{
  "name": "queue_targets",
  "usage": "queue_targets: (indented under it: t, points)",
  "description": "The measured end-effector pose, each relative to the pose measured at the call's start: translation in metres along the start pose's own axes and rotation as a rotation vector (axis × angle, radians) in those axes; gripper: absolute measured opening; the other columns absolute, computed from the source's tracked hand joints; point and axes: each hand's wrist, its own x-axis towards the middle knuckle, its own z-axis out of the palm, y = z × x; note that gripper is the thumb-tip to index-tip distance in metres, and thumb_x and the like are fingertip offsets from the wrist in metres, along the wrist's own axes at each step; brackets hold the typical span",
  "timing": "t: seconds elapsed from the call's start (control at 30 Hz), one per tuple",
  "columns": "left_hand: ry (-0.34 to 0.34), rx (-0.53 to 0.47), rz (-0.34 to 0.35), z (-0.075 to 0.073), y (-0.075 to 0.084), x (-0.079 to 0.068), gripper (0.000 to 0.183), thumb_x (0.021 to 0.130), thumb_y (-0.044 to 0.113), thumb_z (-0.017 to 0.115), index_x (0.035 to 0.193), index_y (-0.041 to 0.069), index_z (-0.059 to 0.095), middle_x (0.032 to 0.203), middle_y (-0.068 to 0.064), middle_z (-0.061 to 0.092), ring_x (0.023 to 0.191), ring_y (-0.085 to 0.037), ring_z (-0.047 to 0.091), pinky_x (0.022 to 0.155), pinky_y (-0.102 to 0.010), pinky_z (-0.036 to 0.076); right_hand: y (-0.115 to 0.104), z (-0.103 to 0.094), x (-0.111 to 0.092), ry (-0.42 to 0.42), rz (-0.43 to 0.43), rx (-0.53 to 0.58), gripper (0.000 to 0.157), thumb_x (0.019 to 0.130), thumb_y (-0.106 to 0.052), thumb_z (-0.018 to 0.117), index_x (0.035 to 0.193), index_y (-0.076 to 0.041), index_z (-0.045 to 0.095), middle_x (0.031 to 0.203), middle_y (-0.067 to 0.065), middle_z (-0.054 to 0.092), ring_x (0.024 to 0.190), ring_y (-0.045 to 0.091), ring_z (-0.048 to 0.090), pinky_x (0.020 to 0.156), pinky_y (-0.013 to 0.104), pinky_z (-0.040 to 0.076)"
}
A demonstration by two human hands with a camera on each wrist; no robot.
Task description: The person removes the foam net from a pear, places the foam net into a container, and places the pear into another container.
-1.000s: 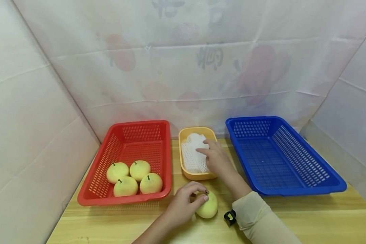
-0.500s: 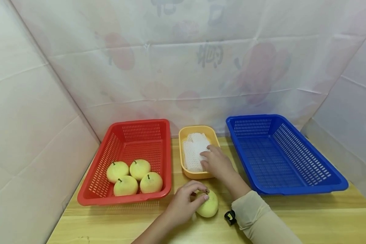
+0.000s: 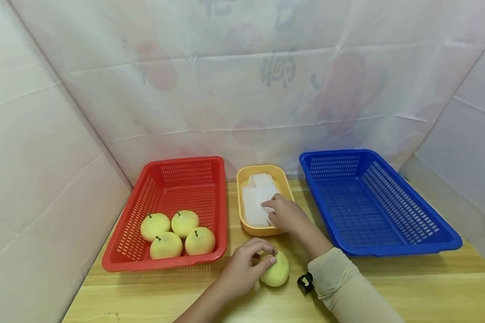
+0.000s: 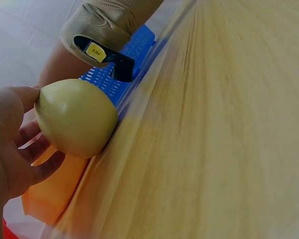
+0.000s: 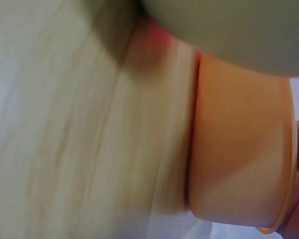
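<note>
My left hand (image 3: pixel 242 269) holds a round yellow-green pear (image 3: pixel 277 272) on the table, its thumb and fingertips around the stem end. The left wrist view shows the thumb on one side of the pear (image 4: pixel 77 117) and the fingers curled along the other. My right hand (image 3: pixel 287 215) reaches over the near right rim of a small yellow box (image 3: pixel 260 231). Its index finger stretches across white foam fruit nets (image 3: pixel 255 206) lying in there; the other fingertips are partly hidden. In the right wrist view, the box's side (image 5: pixel 239 149) covers most of that hand.
A red basket (image 3: pixel 220 202) on the left holds several pears (image 3: pixel 200 241). On the right stands a blue basket (image 3: pixel 355 215). A pale cloth wall (image 3: pixel 242 103) rises close behind them. The wooden table (image 3: pixel 388 287) extends in front.
My right hand has drawn slightly back toward me over the foam nets, and its spread fingers have come closer together. The left hand and its pear have stayed in place.
</note>
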Motion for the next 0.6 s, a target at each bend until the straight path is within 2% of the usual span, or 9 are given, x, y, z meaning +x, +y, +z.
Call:
queue_targets:
  t: [0.13,0.2,0.27,0.43,0.6]
  points:
    - [-0.003,-0.001,0.000,-0.0006,0.0002,0.0003,0.011,0.095,0.029,0.065,0.102,0.022,0.069,0.110,0.009,0.066,0.105,-0.007,0.061,0.086,-0.027,0.054,0.0021,0.0000,0.0022,-0.003,0.011,0.000,0.043,0.081,-0.009,0.071,0.123,-0.016,0.070,0.131,0.011,0.055,0.112,0.030,0.055,0.094,0.045,0.052]
    - [-0.004,-0.001,0.001,-0.0005,0.0002,0.0003,0.011,0.095,0.029,0.065,0.102,0.022,0.069,0.110,0.009,0.066,0.105,-0.007,0.061,0.086,-0.027,0.054,0.0030,0.0005,0.0034,-0.001,0.006,0.002,0.045,0.078,-0.009,0.073,0.122,-0.015,0.070,0.143,0.012,0.049,0.128,0.036,0.047,0.103,0.050,0.046]
    - [-0.003,-0.002,0.003,-0.0004,0.0003,0.0004,0.011,0.095,0.029,0.065,0.103,0.022,0.069,0.110,0.009,0.066,0.105,-0.007,0.061,0.086,-0.027,0.054,0.0034,0.0003,0.0044,-0.012,0.007,0.022,0.045,0.076,-0.008,0.074,0.120,-0.014,0.071,0.150,0.013,0.044,0.136,0.040,0.040,0.108,0.054,0.040]
    - [-0.001,-0.005,0.005,-0.0003,0.0001,0.0005,0.011,0.095,0.029,0.065,0.102,0.021,0.069,0.110,0.009,0.066,0.104,-0.007,0.062,0.086,-0.027,0.054,0.0033,0.0008,0.0067,-0.068,0.028,0.042,0.042,0.077,-0.008,0.074,0.118,-0.017,0.072,0.147,0.013,0.049,0.135,0.042,0.041,0.107,0.058,0.039]
    - [-0.001,-0.001,0.006,-0.0005,-0.0004,0.0006,0.010,0.095,0.028,0.065,0.102,0.022,0.069,0.109,0.009,0.066,0.104,-0.007,0.061,0.085,-0.026,0.054,0.0018,0.0035,0.0080,-0.101,0.065,0.004,0.037,0.082,-0.009,0.067,0.116,-0.022,0.074,0.144,0.008,0.053,0.133,0.038,0.044,0.106,0.058,0.040]
